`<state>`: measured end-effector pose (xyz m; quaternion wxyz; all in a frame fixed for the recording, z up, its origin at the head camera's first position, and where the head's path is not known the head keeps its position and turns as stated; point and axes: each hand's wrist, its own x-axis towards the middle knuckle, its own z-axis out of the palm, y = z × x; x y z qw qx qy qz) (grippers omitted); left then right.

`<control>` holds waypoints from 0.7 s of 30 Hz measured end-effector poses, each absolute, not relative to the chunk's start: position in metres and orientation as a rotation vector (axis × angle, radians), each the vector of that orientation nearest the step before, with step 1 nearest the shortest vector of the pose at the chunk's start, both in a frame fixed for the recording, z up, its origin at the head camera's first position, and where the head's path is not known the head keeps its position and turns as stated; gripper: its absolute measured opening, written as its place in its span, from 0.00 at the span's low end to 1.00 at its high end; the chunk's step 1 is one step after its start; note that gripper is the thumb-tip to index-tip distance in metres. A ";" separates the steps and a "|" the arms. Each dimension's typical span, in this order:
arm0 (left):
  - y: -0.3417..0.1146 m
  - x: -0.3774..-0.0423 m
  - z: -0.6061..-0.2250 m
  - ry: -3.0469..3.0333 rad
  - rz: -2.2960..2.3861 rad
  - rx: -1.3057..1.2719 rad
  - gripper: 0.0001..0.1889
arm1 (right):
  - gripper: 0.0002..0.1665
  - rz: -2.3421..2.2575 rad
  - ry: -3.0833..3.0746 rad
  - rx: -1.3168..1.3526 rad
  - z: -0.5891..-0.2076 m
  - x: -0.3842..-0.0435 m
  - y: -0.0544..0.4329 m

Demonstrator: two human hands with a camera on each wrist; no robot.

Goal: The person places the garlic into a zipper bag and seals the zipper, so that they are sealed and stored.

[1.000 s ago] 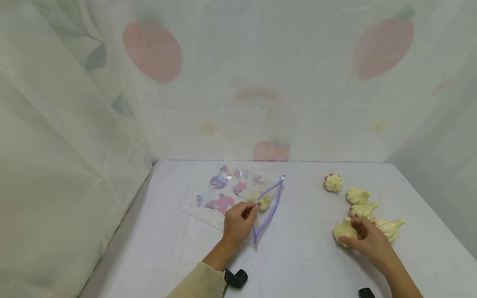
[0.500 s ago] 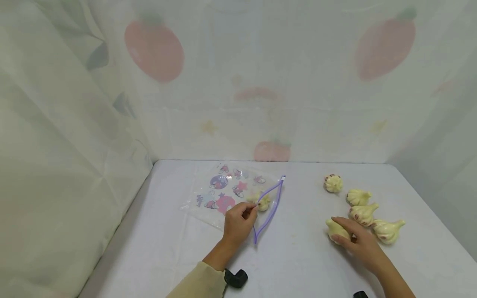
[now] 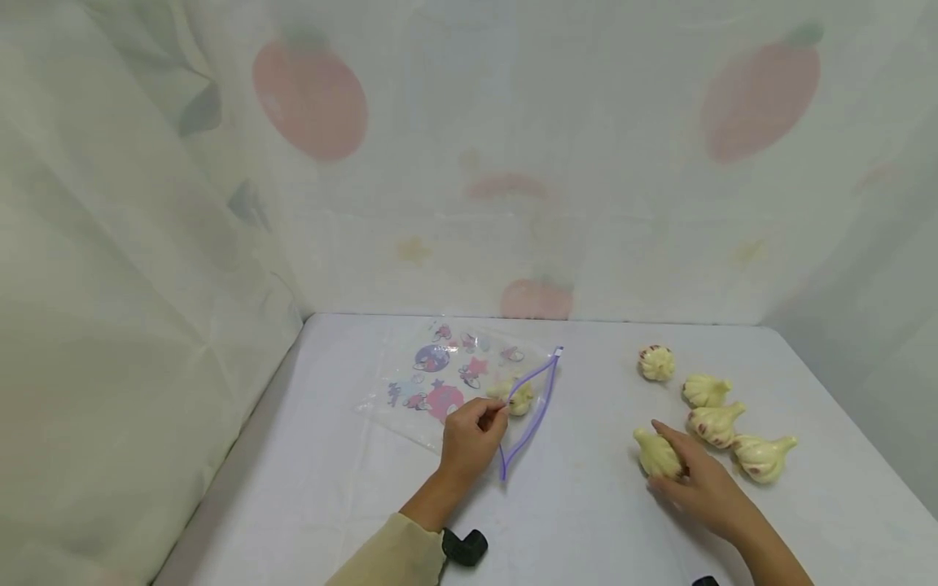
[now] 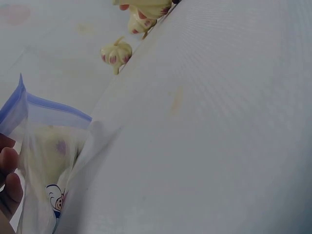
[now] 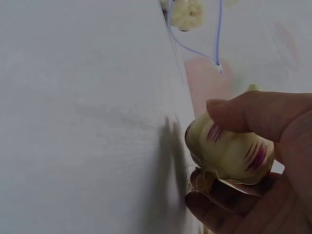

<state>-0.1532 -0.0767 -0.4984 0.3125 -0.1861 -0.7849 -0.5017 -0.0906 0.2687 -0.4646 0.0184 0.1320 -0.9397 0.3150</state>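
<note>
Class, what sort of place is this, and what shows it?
Probably a staged tabletop set-up indoors: a white table backed by fruit-patterned hanging sheets, with garlic bulbs and a clear zip bag on it.

On the table (image 3: 579,521), a bag (image 3: 454,373) lies left of centre near the far edge, a garlic bulb (image 3: 521,400) inside; four bulbs (image 3: 713,425) sit toward the right edge.

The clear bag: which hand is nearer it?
The left hand: it pinches the clear bag at its opening. The right hand holds a garlic bulb, off to the bag's right.
</note>
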 end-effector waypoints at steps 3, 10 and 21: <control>-0.077 -0.153 -0.498 -2.083 -1.310 -0.488 0.03 | 0.45 1.017 -2.904 0.371 -0.459 -0.095 0.267; -0.078 -0.151 -0.495 -2.116 -1.343 -0.476 0.02 | 0.38 1.149 -2.785 0.286 -0.435 -0.113 0.255; -0.077 -0.150 -0.495 -2.075 -1.353 -0.498 0.02 | 0.34 1.244 -2.712 0.386 -0.409 -0.148 0.220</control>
